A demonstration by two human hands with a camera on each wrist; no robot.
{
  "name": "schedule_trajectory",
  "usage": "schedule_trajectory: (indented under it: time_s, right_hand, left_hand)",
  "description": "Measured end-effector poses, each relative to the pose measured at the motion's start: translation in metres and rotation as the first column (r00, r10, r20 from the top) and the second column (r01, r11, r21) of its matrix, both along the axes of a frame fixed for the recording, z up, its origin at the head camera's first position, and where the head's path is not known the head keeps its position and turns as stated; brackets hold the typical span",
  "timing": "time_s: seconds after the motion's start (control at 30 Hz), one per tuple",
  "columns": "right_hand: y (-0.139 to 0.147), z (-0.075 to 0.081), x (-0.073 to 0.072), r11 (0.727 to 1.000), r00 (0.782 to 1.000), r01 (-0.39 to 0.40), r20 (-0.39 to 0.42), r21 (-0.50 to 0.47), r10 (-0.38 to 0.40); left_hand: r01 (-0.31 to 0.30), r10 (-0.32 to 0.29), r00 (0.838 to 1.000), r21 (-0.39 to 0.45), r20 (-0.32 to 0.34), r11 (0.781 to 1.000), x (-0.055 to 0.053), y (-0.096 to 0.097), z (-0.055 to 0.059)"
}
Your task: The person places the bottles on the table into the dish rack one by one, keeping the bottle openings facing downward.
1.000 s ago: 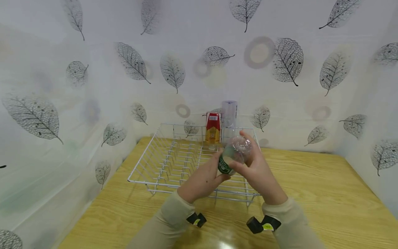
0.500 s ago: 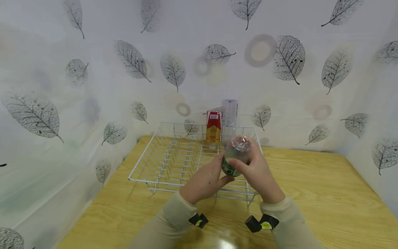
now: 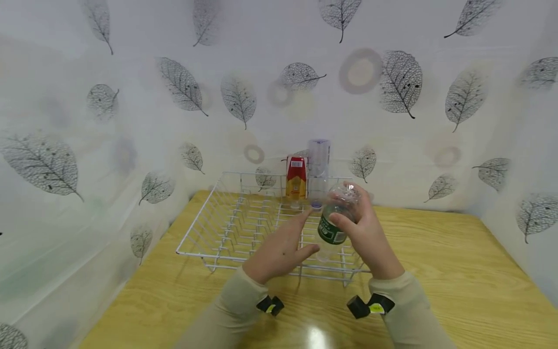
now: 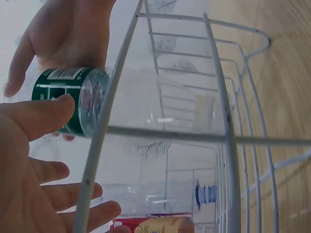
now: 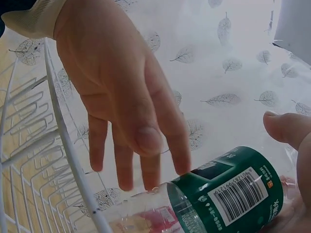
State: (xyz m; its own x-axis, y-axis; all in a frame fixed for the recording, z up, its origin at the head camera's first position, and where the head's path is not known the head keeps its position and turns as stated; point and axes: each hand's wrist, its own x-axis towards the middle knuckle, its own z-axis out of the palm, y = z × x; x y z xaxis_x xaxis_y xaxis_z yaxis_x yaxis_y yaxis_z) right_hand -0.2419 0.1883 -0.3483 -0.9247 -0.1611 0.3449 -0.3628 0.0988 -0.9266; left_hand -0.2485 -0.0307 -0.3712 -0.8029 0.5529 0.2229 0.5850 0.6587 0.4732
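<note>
My right hand [image 3: 370, 237] grips a clear plastic bottle with a green label [image 3: 332, 230], thumb across it. The bottle is tilted over the front right of a white wire rack [image 3: 244, 259], its clear base upward and its neck end pointing down. My left hand [image 3: 279, 249] is just left of the bottle, with fingers extended and thumb apart. In the right wrist view a left fingertip appears beside the label [image 5: 233, 194]; whether it touches, I cannot tell. In the left wrist view the left thumb overlaps the label [image 4: 56, 92].
At the rack's back right stand a red and yellow carton [image 3: 296, 182] and a tall clear bottle [image 3: 319, 162], its blue cap [image 4: 206, 194] low down. The rack rests on a wood-grain table [image 3: 436, 261]. A leaf-patterned curtain [image 3: 261, 106] hangs behind and at the sides.
Earlier both hands held the green-labelled bottle. My left hand has come away leftward, and my right hand has carried the bottle slightly right. Carton, tall bottle and rack stay put.
</note>
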Motion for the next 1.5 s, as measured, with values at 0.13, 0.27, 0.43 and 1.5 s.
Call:
schedule_trajectory:
  time_s: [0.13,0.27,0.43,1.5]
  right_hand:
    - [0.003,0.000,0.000,1.000,1.000,0.016,-0.002,-0.002,-0.016]
    - [0.006,0.002,0.000,0.999,0.999,0.032,0.008,-0.005,-0.032]
    - [0.008,0.005,0.001,0.999,0.999,0.037,0.024,0.002,-0.037]
    - [0.015,0.007,0.003,0.998,0.996,0.058,0.069,0.000,-0.058]
  left_hand:
    - [-0.016,0.016,1.000,-0.022,-0.005,1.000,-0.002,-0.009,0.000]
    - [-0.015,0.015,1.000,-0.034,0.008,0.999,-0.004,-0.019,0.001]
    - [-0.026,0.026,1.000,-0.030,0.011,0.999,-0.008,-0.034,0.000]
    - [-0.283,0.275,0.950,0.037,0.145,0.958,-0.024,-0.208,-0.013]
